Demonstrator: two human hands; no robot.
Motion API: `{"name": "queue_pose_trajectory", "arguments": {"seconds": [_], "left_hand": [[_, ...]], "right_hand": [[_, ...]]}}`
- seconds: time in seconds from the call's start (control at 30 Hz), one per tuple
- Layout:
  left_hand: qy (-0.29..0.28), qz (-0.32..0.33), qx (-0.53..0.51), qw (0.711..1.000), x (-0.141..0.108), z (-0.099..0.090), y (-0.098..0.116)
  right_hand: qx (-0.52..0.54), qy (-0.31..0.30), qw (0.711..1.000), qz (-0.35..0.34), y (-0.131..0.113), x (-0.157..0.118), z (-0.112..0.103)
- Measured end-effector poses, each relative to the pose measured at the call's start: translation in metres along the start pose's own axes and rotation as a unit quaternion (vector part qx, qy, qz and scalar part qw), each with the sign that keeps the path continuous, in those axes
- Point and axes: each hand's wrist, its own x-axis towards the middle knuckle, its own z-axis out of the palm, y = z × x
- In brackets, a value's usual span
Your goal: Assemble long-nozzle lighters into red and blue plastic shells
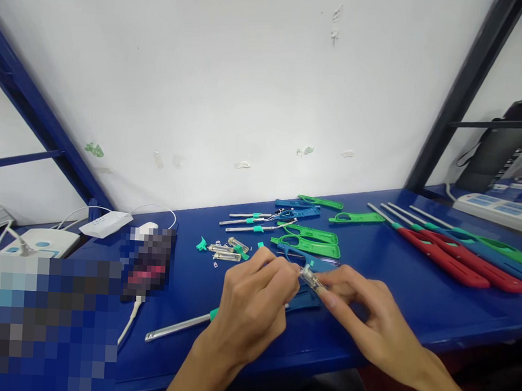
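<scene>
Between the thumb and fingers of my right hand (370, 321) is a small clear lighter fuel tank (311, 278), tilted. My left hand (255, 303) is closed in a pinch at the tank's upper left end; its fingertips hide what they grip. Under my left hand lies a lighter's metal tube (177, 326) with a teal collar, partly covered. A blue handle half (303, 301) lies beneath the tank, and another blue handle shell (299, 257) is just behind it. Loose clear fuel tanks (226, 256) and a teal trigger (202, 244) lie on the table beyond my left hand.
Green handle shells (315, 246) and several metal tubes (246, 220) lie farther back on the blue table (358, 259). Long lighters with red handles (445, 257), blue and green ones rest at the right. Power strips, cables and a blurred area occupy the left; a white wall stands behind.
</scene>
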Motion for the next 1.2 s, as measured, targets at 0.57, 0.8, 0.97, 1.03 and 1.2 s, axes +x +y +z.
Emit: {"name": "queue_pose_trajectory", "arguments": {"seconds": [0.57, 0.8, 0.97, 1.03, 1.2], "left_hand": [[0.037, 0.033, 0.022, 0.999, 0.001, 0.006, 0.005], [0.037, 0.021, 0.021, 0.999, 0.001, 0.007, 0.009], [-0.001, 0.025, 0.034, 0.999, 0.005, 0.004, 0.012], [-0.013, 0.028, 0.040, 0.999, 0.006, 0.001, 0.011], [-0.062, 0.008, 0.047, 0.997, 0.006, -0.009, 0.004]], "right_hand": [[-0.055, -0.046, 0.997, -0.035, 0.003, -0.003, -0.003], [-0.085, -0.054, 0.994, -0.037, 0.004, -0.002, -0.006], [-0.089, -0.065, 0.993, -0.041, 0.001, -0.001, -0.008], [-0.082, -0.072, 0.993, -0.042, 0.001, 0.000, -0.008], [-0.031, -0.073, 0.997, 0.002, 0.002, 0.001, -0.006]]}}
